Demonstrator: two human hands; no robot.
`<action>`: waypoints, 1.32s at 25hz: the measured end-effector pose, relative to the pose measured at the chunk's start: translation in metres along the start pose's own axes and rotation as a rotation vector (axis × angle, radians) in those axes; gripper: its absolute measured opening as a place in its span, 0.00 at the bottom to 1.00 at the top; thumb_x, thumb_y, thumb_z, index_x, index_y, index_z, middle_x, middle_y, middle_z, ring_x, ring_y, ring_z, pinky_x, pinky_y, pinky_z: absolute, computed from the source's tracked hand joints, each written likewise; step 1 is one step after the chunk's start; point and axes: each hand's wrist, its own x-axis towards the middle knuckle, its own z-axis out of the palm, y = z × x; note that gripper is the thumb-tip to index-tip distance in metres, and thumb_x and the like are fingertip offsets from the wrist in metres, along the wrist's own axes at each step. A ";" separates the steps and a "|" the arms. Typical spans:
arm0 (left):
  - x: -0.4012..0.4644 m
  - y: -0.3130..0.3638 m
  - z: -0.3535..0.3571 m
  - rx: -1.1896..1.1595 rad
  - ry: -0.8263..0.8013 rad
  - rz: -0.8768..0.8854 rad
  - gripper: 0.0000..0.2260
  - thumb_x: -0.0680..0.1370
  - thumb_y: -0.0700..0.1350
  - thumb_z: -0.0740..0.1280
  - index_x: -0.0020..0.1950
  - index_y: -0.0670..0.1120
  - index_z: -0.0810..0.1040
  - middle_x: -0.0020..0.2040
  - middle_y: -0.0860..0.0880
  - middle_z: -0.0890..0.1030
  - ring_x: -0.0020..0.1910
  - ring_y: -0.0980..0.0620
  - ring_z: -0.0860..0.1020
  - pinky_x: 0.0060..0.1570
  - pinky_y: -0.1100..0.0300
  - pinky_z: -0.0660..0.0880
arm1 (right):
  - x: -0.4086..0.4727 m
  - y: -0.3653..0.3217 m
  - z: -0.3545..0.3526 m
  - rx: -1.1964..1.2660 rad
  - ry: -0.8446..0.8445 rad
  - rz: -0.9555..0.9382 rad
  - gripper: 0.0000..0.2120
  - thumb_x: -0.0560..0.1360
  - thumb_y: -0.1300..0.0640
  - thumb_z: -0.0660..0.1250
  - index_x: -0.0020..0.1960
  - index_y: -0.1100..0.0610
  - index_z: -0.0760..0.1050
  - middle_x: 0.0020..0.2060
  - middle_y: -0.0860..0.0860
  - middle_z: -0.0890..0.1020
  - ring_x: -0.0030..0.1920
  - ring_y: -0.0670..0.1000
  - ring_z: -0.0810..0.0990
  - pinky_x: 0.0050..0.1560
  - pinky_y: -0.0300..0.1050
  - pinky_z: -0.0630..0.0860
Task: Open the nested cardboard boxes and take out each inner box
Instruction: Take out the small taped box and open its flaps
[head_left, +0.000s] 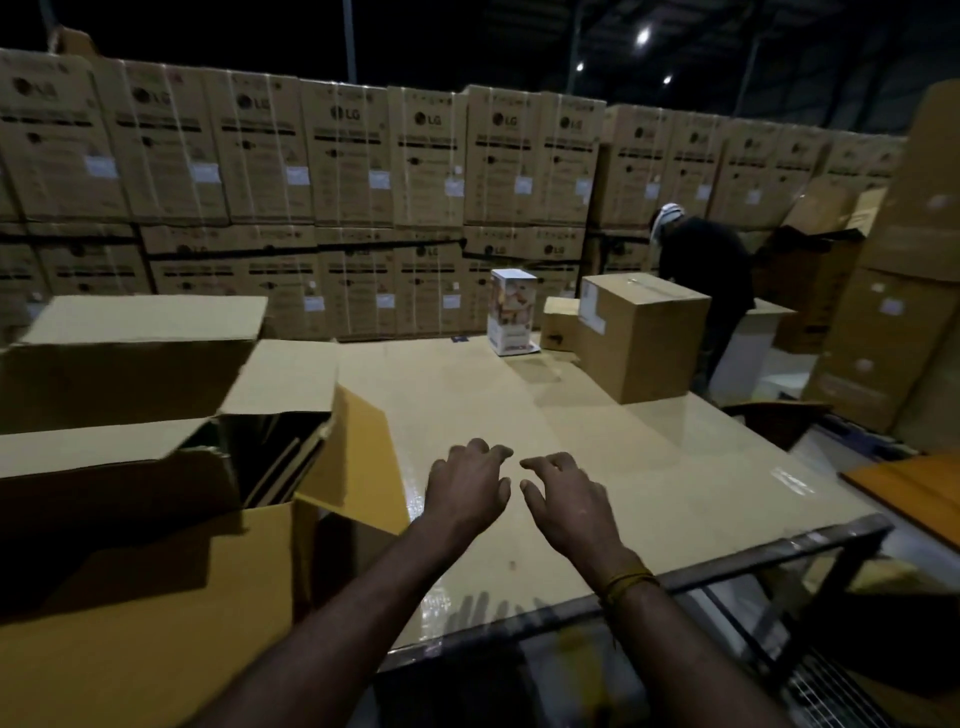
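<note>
Fingers of left hand (467, 486) and right hand (566, 499) hang loosely apart, empty, right of the open cardboard box (156, 519) (probably light, stiff): grip its flap edges.

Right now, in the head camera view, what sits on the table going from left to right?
Big open cardboard box → left hand → right hand → sealed brown box, farther back on the table.

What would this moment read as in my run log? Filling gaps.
left hand: open, empty | right hand: open, empty | big box: flaps open, left | sealed box: far right
</note>
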 end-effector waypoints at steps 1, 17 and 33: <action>0.006 0.011 0.008 -0.008 -0.011 0.009 0.21 0.80 0.53 0.61 0.74 0.55 0.68 0.67 0.49 0.74 0.63 0.44 0.73 0.55 0.51 0.72 | 0.001 0.015 -0.002 -0.001 0.007 0.017 0.18 0.82 0.46 0.59 0.72 0.45 0.70 0.69 0.50 0.71 0.64 0.55 0.76 0.61 0.52 0.71; 0.180 0.133 0.151 -0.116 -0.097 0.143 0.22 0.80 0.53 0.61 0.75 0.56 0.65 0.73 0.49 0.67 0.67 0.46 0.70 0.57 0.51 0.72 | 0.112 0.212 0.006 -0.107 -0.024 0.192 0.21 0.83 0.46 0.57 0.75 0.44 0.65 0.71 0.50 0.68 0.65 0.55 0.75 0.62 0.53 0.71; 0.366 0.193 0.227 -0.119 -0.083 0.087 0.27 0.81 0.54 0.63 0.78 0.55 0.58 0.76 0.46 0.63 0.71 0.43 0.68 0.61 0.48 0.72 | 0.274 0.355 0.022 -0.073 -0.013 0.219 0.24 0.82 0.45 0.58 0.77 0.44 0.60 0.75 0.51 0.63 0.68 0.55 0.72 0.66 0.54 0.69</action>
